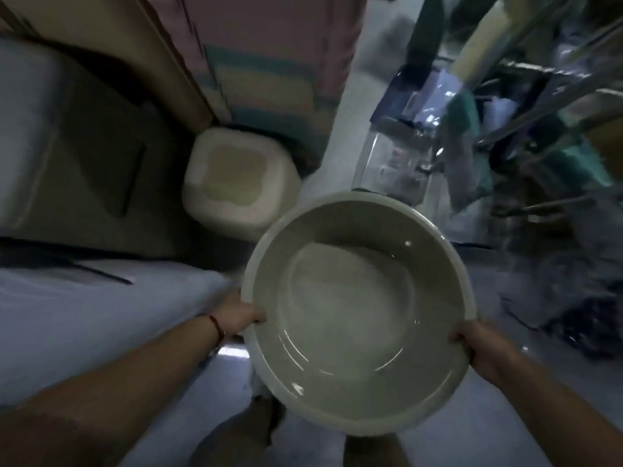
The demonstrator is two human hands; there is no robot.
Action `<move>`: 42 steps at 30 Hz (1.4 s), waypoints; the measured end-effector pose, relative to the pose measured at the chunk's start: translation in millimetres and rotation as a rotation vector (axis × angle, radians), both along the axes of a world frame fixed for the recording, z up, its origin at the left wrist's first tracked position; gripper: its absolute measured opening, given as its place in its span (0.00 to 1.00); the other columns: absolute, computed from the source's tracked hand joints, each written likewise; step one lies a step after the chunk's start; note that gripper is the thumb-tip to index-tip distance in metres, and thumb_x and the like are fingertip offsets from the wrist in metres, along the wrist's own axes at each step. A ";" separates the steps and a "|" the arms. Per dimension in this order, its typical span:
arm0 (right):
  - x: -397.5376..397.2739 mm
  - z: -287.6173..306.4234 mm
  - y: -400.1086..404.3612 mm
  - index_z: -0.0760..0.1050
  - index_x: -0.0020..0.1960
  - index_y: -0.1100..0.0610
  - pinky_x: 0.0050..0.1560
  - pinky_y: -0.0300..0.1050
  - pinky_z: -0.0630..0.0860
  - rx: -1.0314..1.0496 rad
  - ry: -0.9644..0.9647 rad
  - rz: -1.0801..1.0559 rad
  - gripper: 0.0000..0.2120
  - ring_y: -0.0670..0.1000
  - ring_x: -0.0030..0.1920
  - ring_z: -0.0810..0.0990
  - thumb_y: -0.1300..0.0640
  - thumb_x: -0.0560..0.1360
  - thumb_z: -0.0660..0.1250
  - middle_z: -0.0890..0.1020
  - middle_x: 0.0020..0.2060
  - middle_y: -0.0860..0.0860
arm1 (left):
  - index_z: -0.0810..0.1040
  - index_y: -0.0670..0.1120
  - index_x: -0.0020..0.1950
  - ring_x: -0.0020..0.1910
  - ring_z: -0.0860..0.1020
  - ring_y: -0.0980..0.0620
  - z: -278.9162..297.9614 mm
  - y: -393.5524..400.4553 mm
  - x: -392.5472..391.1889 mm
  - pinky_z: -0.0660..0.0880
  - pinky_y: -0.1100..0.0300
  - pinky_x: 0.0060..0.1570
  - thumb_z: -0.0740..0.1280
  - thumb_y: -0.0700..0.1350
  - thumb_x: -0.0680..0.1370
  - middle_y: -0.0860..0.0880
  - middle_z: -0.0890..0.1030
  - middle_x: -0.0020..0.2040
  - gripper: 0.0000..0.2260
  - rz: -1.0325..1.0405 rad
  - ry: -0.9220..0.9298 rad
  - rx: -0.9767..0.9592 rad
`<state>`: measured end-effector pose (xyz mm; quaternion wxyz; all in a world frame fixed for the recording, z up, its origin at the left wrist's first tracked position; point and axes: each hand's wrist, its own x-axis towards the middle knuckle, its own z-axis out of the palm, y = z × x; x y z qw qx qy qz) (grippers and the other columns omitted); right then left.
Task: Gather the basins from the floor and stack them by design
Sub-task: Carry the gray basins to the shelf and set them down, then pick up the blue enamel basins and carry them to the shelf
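Head view: left hand (236,316) and right hand (478,347) each grip opposite rims of the round pale-grey plastic basin (357,311), held level above the floor, the square cream plastic basin (236,178) lying ahead-left, nearer the left hand.

You hold a round basin (357,311) of smooth, glossy pale plastic, while the squarish basin (241,178) beyond looks matt cream plastic on a smooth, shiny floor (337,136).
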<state>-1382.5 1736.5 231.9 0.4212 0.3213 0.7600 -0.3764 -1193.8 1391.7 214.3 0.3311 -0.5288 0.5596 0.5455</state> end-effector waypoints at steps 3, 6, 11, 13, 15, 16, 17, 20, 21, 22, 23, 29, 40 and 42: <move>-33.6 -98.0 -8.3 0.75 0.57 0.62 0.50 0.60 0.76 -0.033 0.002 0.144 0.22 0.64 0.47 0.78 0.78 0.69 0.57 0.80 0.46 0.61 | 0.79 0.42 0.54 0.37 0.80 0.49 -86.8 16.1 9.2 0.75 0.63 0.25 0.69 0.33 0.73 0.44 0.82 0.43 0.11 0.096 -0.017 -0.017; -55.9 -183.7 -7.2 0.75 0.59 0.64 0.55 0.66 0.77 -0.030 -0.014 0.258 0.22 0.67 0.54 0.77 0.76 0.68 0.57 0.79 0.54 0.65 | 0.79 0.44 0.55 0.45 0.81 0.46 -158.0 39.0 16.4 0.79 0.56 0.42 0.70 0.33 0.72 0.44 0.82 0.48 0.13 0.185 -0.012 -0.104; -71.8 -254.2 -9.8 0.73 0.64 0.58 0.54 0.60 0.77 -0.031 -0.069 0.291 0.25 0.62 0.53 0.77 0.75 0.70 0.59 0.79 0.53 0.59 | 0.80 0.46 0.55 0.49 0.80 0.45 -231.3 65.0 18.7 0.75 0.56 0.49 0.72 0.35 0.72 0.47 0.82 0.48 0.14 0.247 0.041 -0.207; -68.4 -262.3 -12.9 0.70 0.63 0.57 0.55 0.59 0.75 -0.033 -0.075 0.285 0.24 0.60 0.51 0.76 0.75 0.71 0.59 0.77 0.52 0.58 | 0.80 0.45 0.57 0.48 0.80 0.47 -249.0 67.7 21.2 0.74 0.60 0.45 0.72 0.36 0.71 0.48 0.82 0.48 0.14 0.246 0.062 -0.238; -65.0 -267.3 -17.0 0.69 0.64 0.57 0.56 0.56 0.73 0.023 -0.052 0.267 0.24 0.59 0.51 0.75 0.75 0.72 0.59 0.76 0.53 0.58 | 0.81 0.46 0.57 0.49 0.81 0.49 -257.0 67.0 25.8 0.75 0.61 0.42 0.73 0.40 0.71 0.50 0.83 0.49 0.16 0.234 0.083 -0.247; -62.6 -264.9 -19.8 0.69 0.65 0.58 0.57 0.56 0.73 0.057 -0.037 0.273 0.23 0.60 0.53 0.74 0.74 0.72 0.60 0.75 0.55 0.59 | 0.80 0.47 0.58 0.50 0.82 0.49 -257.3 66.0 29.3 0.76 0.60 0.44 0.73 0.43 0.70 0.50 0.84 0.50 0.17 0.233 0.095 -0.224; -59.7 -260.1 -22.2 0.69 0.66 0.59 0.59 0.56 0.72 0.095 -0.032 0.294 0.23 0.60 0.55 0.73 0.73 0.73 0.61 0.74 0.56 0.59 | 0.80 0.47 0.60 0.52 0.82 0.49 -252.4 65.5 31.1 0.78 0.58 0.47 0.73 0.46 0.69 0.51 0.84 0.51 0.20 0.231 0.102 -0.187; -49.2 -224.3 -43.5 0.66 0.69 0.63 0.59 0.56 0.72 0.222 0.026 0.470 0.22 0.60 0.58 0.72 0.66 0.75 0.65 0.73 0.59 0.60 | 0.71 0.48 0.70 0.59 0.76 0.52 -215.2 59.6 30.1 0.71 0.59 0.55 0.73 0.50 0.74 0.55 0.77 0.60 0.26 0.165 0.122 -0.103; -45.9 -207.2 -53.6 0.65 0.69 0.63 0.58 0.56 0.73 0.252 0.058 0.539 0.24 0.60 0.57 0.74 0.64 0.75 0.67 0.74 0.59 0.59 | 0.66 0.49 0.73 0.60 0.73 0.53 -196.2 56.4 27.7 0.68 0.60 0.56 0.71 0.50 0.76 0.55 0.73 0.62 0.28 0.120 0.110 -0.123; -41.9 -189.4 -64.4 0.66 0.68 0.61 0.55 0.56 0.75 0.260 0.107 0.599 0.24 0.59 0.55 0.75 0.62 0.74 0.68 0.75 0.57 0.58 | 0.62 0.49 0.76 0.63 0.71 0.52 -178.4 52.6 28.2 0.66 0.60 0.58 0.70 0.51 0.77 0.54 0.71 0.65 0.30 0.066 0.108 -0.172; -39.9 -160.8 -80.9 0.67 0.66 0.60 0.52 0.55 0.77 0.254 0.163 0.672 0.23 0.58 0.52 0.76 0.61 0.73 0.69 0.76 0.55 0.56 | 0.59 0.49 0.77 0.67 0.69 0.51 -151.4 44.2 26.0 0.66 0.60 0.61 0.69 0.52 0.77 0.53 0.69 0.68 0.32 0.022 0.127 -0.231; -15.2 62.7 -197.2 0.63 0.74 0.55 0.68 0.51 0.68 0.155 0.335 1.332 0.32 0.58 0.68 0.70 0.49 0.73 0.67 0.69 0.70 0.58 | 0.56 0.51 0.80 0.78 0.57 0.49 84.1 -25.7 16.2 0.59 0.56 0.74 0.63 0.61 0.78 0.48 0.57 0.79 0.34 -0.224 0.225 -0.429; 59.1 563.0 -387.1 0.62 0.75 0.53 0.69 0.54 0.63 -0.319 1.049 1.852 0.27 0.59 0.70 0.67 0.45 0.78 0.60 0.69 0.71 0.56 | 0.57 0.55 0.79 0.76 0.63 0.46 595.7 -120.5 136.8 0.64 0.50 0.72 0.48 0.76 0.66 0.45 0.60 0.79 0.45 -0.301 -0.067 -1.370; 79.2 619.3 -394.1 0.61 0.76 0.52 0.68 0.49 0.65 -0.388 1.034 1.957 0.28 0.56 0.70 0.69 0.43 0.79 0.59 0.69 0.72 0.54 | 0.57 0.55 0.79 0.76 0.63 0.46 648.9 -107.9 173.5 0.63 0.51 0.72 0.43 0.80 0.59 0.44 0.59 0.79 0.52 -0.206 -0.111 -1.420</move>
